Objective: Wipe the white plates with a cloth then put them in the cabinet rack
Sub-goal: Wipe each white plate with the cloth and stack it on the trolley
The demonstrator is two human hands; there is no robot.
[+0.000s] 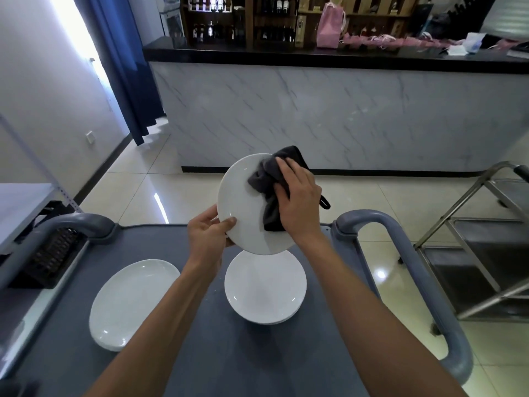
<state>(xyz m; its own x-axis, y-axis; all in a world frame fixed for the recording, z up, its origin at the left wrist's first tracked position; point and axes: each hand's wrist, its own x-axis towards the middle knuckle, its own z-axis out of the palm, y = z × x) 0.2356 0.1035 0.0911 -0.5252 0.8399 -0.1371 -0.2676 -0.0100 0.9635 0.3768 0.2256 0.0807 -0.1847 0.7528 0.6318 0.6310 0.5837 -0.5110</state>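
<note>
Plate (243, 202) is up in the air over the cart (200, 353), tilted so its glossy white face points back at the camera, round with a shallow dip in the middle. Left hand (207, 233) grips its lower left rim, thumb on the front, fingers curled round the back, forearm coming straight up from the bottom of the shot. Right hand (297, 202) is closed over a dark grey cloth (270, 181), pushing it flat against the upper right of the plate, knuckles up, wrist bent a bit. Cloth looks soft and bunched, kinda terry, with a little loop hanging off the right side. Down on the cart there's a stack of round plates (264, 287) right under the held one, and an oval platter (128, 302) off to the left, both shiny white ceramic. Cart top is matte blue-grey with chunky rounded handles (415, 267) each side. Marble-look counter (343, 116) sits across the tile floor (137, 179), a steel rack (481, 253) at the right.
</note>
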